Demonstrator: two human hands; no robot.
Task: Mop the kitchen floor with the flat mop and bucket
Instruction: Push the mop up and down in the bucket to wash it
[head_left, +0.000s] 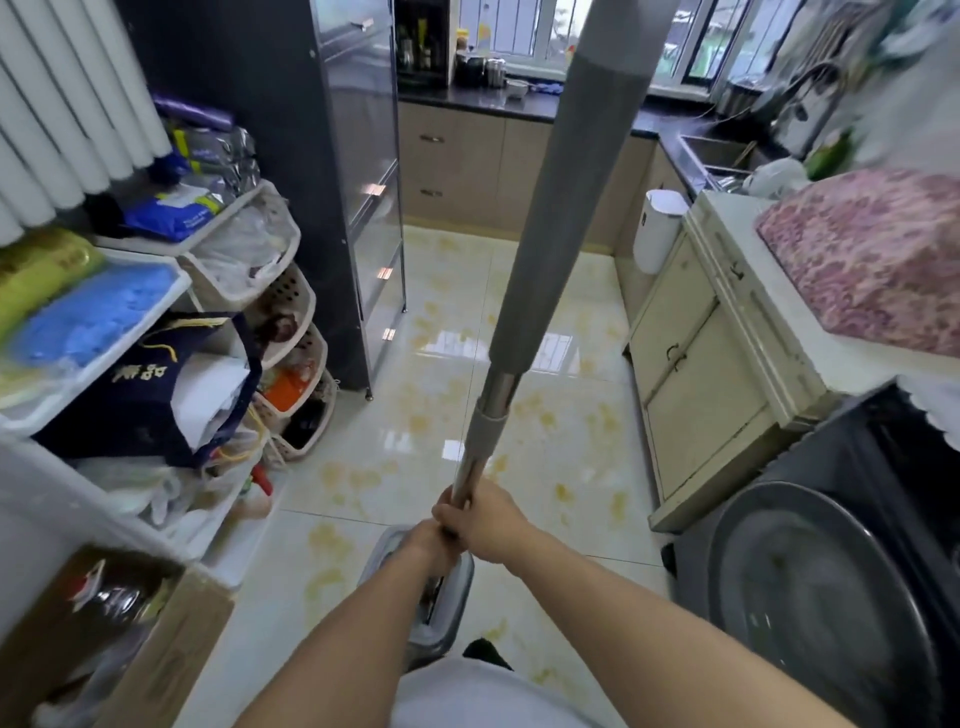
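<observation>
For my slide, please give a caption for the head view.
Both hands, left and right, grip the mop handle above the grey bucket.

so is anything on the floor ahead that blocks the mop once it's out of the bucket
Nothing visible does. Both hands, left and right, grip the mop pole above the bucket. The tiled floor ahead runs bare to the far cabinets, with the basket rack along the left edge and the cream cabinet on the right.

Daylight pours in from the windows (524, 31) at the top of the frame, bright and washed out. White glare patches shine on the glossy floor (550, 467) mid-frame. Edges bow and smear; upper right and lower left corners are blurred.
</observation>
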